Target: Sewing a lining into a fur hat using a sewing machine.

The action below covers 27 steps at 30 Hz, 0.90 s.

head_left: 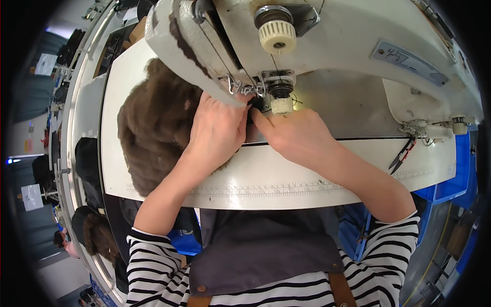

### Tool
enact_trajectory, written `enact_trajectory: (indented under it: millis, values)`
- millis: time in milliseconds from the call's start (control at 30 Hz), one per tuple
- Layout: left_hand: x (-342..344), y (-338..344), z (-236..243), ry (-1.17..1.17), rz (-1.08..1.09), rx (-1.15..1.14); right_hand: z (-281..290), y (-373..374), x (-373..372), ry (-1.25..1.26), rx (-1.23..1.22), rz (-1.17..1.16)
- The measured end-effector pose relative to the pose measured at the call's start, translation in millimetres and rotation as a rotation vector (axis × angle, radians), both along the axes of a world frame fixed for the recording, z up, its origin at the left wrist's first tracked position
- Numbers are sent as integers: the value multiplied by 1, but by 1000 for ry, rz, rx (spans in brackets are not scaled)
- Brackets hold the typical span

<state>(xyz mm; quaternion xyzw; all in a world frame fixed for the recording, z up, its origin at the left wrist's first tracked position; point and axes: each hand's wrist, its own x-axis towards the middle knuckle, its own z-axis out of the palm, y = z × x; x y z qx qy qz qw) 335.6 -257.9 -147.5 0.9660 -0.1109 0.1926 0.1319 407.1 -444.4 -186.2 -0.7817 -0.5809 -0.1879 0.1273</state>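
A sewing machine [348, 56] stands over the white table, and its head covers part of my fingers. A brown fur piece [153, 123] lies bunched to the left of the needle area. My left hand [217, 125] is closed at the fur's right edge, its fingertips up by the presser foot. Just right of the needle area, my right hand [299, 134] has its fingers curled in, with the thumb and forefinger pointing toward the left hand. What its fingertips pinch is hidden. A narrow dark brown strip shows between both hands.
Red-handled thread snips [403, 155] lie on the right of the table, near a printed ruler [271, 189] along its front edge. Blue bins [450, 174] stand beyond the right edge. More brown fur [99, 238] and dark cloth lie off the left edge.
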Motion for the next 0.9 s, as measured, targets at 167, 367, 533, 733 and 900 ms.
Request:
enact_trajectory:
  millis: [167, 367, 533, 733, 900]
  values:
    - [-6, -13, 0, -16, 69, -4, 2, 2, 14, 40, 24, 75]
    - [-14, -25, 2, -54, 47, 93, 6, -15, 26, 169, 46, 151]
    - [-14, -17, 3, -30, 24, 121, 7, -18, 20, 197, 26, 145]
    - [-13, -12, -1, -37, 28, 135, 4, -20, 25, 54, 107, 196]
    - [-11, -10, -3, -118, 5, 61, -2, -14, 21, 69, 142, 133]
